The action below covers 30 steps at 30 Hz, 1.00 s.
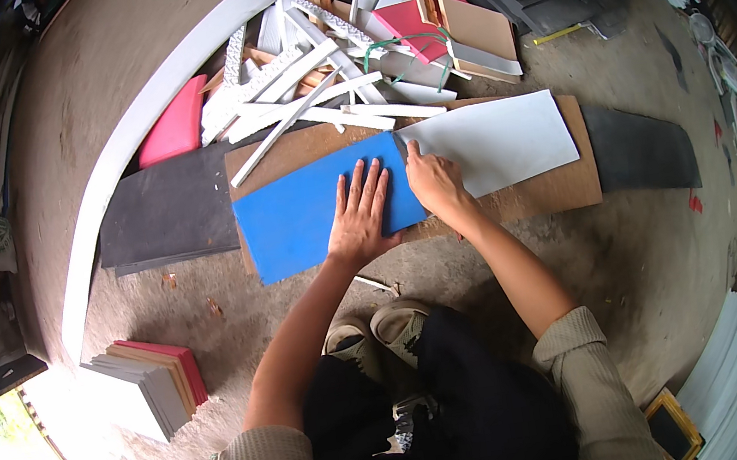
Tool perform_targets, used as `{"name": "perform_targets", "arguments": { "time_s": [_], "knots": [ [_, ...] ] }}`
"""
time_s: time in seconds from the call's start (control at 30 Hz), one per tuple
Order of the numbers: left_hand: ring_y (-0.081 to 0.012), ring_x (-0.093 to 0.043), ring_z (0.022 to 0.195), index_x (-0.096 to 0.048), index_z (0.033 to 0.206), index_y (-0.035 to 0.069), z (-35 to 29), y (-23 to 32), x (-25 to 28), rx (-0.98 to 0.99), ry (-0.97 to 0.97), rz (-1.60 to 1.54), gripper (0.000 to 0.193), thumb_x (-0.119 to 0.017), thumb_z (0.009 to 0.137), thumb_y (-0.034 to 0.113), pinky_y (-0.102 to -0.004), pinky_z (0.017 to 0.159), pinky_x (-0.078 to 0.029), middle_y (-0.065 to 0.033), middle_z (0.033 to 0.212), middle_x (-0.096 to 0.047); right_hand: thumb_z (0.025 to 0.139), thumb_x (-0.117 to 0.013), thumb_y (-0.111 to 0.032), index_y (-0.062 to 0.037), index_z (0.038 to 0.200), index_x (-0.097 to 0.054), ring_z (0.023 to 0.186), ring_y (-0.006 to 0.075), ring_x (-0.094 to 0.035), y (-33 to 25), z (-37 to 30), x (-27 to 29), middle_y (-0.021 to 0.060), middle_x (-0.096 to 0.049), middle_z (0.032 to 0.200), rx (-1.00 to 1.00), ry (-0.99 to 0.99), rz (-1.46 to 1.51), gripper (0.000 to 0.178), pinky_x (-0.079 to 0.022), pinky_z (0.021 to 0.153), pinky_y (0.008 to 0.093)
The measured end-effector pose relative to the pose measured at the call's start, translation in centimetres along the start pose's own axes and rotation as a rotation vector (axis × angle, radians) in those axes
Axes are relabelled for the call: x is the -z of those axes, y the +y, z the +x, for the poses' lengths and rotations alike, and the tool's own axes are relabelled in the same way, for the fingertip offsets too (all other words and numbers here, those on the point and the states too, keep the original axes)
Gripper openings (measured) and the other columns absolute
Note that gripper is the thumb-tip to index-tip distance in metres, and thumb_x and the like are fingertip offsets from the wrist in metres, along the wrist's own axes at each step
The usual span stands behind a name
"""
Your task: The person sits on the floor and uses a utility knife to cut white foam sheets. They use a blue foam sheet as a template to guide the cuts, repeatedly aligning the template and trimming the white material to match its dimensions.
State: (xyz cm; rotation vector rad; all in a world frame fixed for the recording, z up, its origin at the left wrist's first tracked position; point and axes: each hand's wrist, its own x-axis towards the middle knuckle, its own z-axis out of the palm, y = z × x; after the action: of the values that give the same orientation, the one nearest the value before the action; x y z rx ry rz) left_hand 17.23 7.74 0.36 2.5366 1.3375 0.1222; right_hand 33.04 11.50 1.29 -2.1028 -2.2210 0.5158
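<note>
A blue foam sheet (292,217) lies slantwise over a brown board (514,203). My left hand (362,217) rests flat on its right part, fingers spread and pressing down. To the right, a white sheet (506,142) lies on the same board, its left end meeting the blue sheet's right edge. My right hand (434,179) is closed at that seam, index finger stretched toward its far end. A thin dark tip shows beside that finger; what the hand grips is mostly hidden.
Beneath the board runs a long black sheet (166,210). Beyond it lies a heap of white offcuts (293,82) with a pink piece (173,125). A long white strip (95,205) curves along the left. Stacked coloured sheets (161,383) stand at the lower left. My shoes (395,324) are close to the board.
</note>
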Motion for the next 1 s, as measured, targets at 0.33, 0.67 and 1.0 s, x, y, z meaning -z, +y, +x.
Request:
{"name": "perform_targets", "arguments": {
  "time_s": [0.33,0.67,1.0],
  "knots": [
    [-0.0309,-0.012,0.132,-0.022,0.135,0.003,-0.1,-0.2,-0.5,-0.015,0.075,0.001,0.097,-0.067,0.060,0.045,-0.0494,0.106,-0.011,-0.0133,0.142,-0.017,0.081,-0.044,-0.013,0.0042,0.102,-0.047,0.078,0.0371,-0.061,-1.2,2.1,-0.6,0.0238,-0.061,0.081,-0.047,-0.026,0.102,0.027,-0.049,0.069,0.0451],
    [-0.0318,-0.012,0.132,-0.019,0.136,0.006,-0.3,0.3,-0.9,-0.001,0.073,0.067,0.098,-0.067,0.062,0.048,-0.0522,0.105,-0.011,-0.0139,0.142,-0.017,0.081,-0.043,-0.013,0.0017,0.091,-0.049,0.078,0.0408,-0.060,-0.8,-2.3,-0.8,0.0262,-0.060,0.080,-0.082,-0.108,0.136,0.019,-0.048,0.069,0.0474],
    [-0.0324,-0.010,0.132,-0.018,0.136,0.005,-0.3,0.6,-1.4,-0.004,0.094,0.135,0.095,-0.062,0.067,0.052,-0.0538,0.104,-0.011,-0.0142,0.142,-0.015,0.081,-0.044,-0.013,0.0014,0.097,-0.045,0.069,0.0346,-0.062,1.3,-12.0,-3.0,0.0232,-0.061,0.075,-0.068,-0.177,-0.007,0.022,-0.050,0.056,0.0421]
  ]
}}
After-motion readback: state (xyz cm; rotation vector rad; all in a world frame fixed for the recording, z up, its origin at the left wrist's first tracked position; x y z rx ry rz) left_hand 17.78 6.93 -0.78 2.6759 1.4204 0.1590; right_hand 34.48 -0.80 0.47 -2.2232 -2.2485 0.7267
